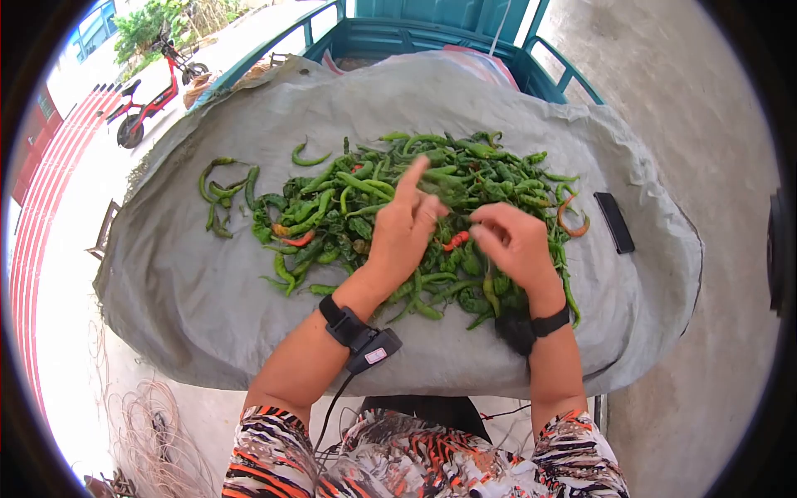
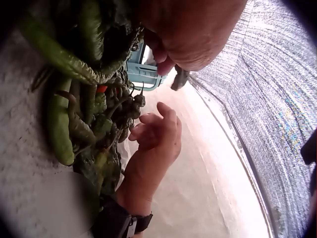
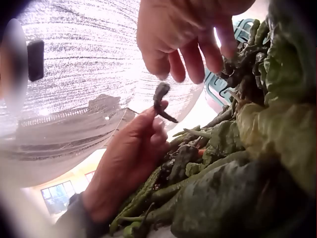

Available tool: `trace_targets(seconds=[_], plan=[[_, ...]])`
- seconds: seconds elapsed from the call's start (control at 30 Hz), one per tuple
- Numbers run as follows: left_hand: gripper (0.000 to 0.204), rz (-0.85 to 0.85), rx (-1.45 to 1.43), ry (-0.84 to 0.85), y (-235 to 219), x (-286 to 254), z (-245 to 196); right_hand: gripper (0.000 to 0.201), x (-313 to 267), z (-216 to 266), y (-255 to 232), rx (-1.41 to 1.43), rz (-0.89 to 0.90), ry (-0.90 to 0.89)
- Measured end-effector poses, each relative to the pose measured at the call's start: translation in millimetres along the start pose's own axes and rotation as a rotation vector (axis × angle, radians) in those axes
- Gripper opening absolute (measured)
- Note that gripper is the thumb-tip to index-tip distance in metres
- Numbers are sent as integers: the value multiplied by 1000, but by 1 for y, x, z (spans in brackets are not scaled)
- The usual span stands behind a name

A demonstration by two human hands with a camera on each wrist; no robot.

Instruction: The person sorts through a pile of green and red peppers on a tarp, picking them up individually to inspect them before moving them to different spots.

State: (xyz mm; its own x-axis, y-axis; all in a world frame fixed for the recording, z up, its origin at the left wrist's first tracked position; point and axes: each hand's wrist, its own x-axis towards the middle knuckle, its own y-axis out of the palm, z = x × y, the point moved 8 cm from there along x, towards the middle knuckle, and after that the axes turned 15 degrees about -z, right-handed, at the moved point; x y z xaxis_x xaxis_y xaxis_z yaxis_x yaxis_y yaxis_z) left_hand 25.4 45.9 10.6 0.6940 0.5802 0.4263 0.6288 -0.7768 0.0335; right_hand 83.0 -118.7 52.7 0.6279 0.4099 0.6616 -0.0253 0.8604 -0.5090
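Green chili peppers (image 1: 365, 183) lie heaped on a grey cloth sheet (image 1: 166, 290), with a few red ones among them. Over the middle of the heap, my left hand (image 1: 398, 236) points its index finger away from me. Its fingertips pinch a small dark chili pepper (image 3: 161, 101), seen raised above the heap in the right wrist view. My right hand (image 1: 519, 245) hovers at the heap's near right side, fingers loosely bent and holding nothing. A wrinkled red chili pepper (image 1: 456, 241) lies just left of its fingertips.
Several green peppers (image 1: 251, 187) lie apart at the left of the sheet. A black phone (image 1: 614, 222) rests at the right, near a curved orange-red pepper (image 1: 584, 226). Behind stands a teal cart bed (image 1: 407, 37). A red scooter (image 1: 158, 100) is parked far left.
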Motion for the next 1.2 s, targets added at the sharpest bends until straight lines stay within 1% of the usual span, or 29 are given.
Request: trace_targets(seconds=[0.03, 0.1, 0.17, 0.2, 0.23, 0.27, 0.33, 0.43, 0.47, 0.57, 0.6, 0.7, 0.73, 0.8, 0.83, 0.9, 0.93, 1.0, 1.03, 1.1, 1.13, 1.2], plan=[[54, -3, -29, 18, 1, 0, -1, 17, -1, 8, 6, -83, 72, -60], [63, -6, -84, 54, 2, -2, -3, 19, -6, 11, 19, -197, 251, -79], [55, 10, -14, 58, 1, -2, -1, 21, -13, 9, 29, -290, 449, -68], [51, 15, 50, 76, 1, -2, 1, 17, -13, 9, 28, -255, 415, -31], [48, 19, 116, 98, 1, -1, 4, 17, -14, 6, 29, -218, 394, -6], [37, 10, 148, 214, 2, -1, 0, 17, -15, 1, 29, -178, 371, 18], [37, 59, 131, 184, 5, -3, -6, 15, -13, -6, 25, -98, 316, 40], [38, 163, 115, 167, 11, -8, -16, 14, -2, -12, 7, 154, 38, 135], [39, 204, 109, 161, 14, -10, -18, 12, -1, -12, 2, 176, 6, 105], [46, 298, 143, 260, 23, -17, -22, 10, 0, -10, 1, 446, -38, 180], [48, 271, 113, 303, 23, -17, -23, 10, -2, -11, 5, 488, -5, 208], [43, 293, 113, 239, 22, -16, -14, 16, -9, -25, 11, 604, 67, 406], [42, 280, 149, 245, 21, -16, -15, 24, -9, -30, 12, 749, 16, 431], [38, 252, 218, 254, 20, -16, -19, 24, -9, -35, 3, 597, -54, 412], [39, 211, 206, 225, 16, -13, -19, 24, -8, -36, -2, 520, -88, 402], [41, 131, 182, 162, 9, -9, -16, 25, -1, -20, -8, 110, -91, 193], [42, 52, 120, 145, 4, -6, -18, 25, 0, -12, -9, -93, -93, 90], [43, -105, -7, 111, -6, -2, -20, 27, -3, -8, 0, -308, 20, -8], [44, -83, 11, 115, -4, -1, -19, 29, -6, -7, 5, -414, 78, -58], [46, -40, 48, 124, -2, 0, -14, 36, -13, -1, 17, -484, 175, -213], [44, -42, 51, 160, -3, 0, -14, 40, -18, 4, 23, -517, 225, -289], [41, -39, 56, 218, -1, -2, -14, 47, -22, 9, 25, -496, 320, -219]])
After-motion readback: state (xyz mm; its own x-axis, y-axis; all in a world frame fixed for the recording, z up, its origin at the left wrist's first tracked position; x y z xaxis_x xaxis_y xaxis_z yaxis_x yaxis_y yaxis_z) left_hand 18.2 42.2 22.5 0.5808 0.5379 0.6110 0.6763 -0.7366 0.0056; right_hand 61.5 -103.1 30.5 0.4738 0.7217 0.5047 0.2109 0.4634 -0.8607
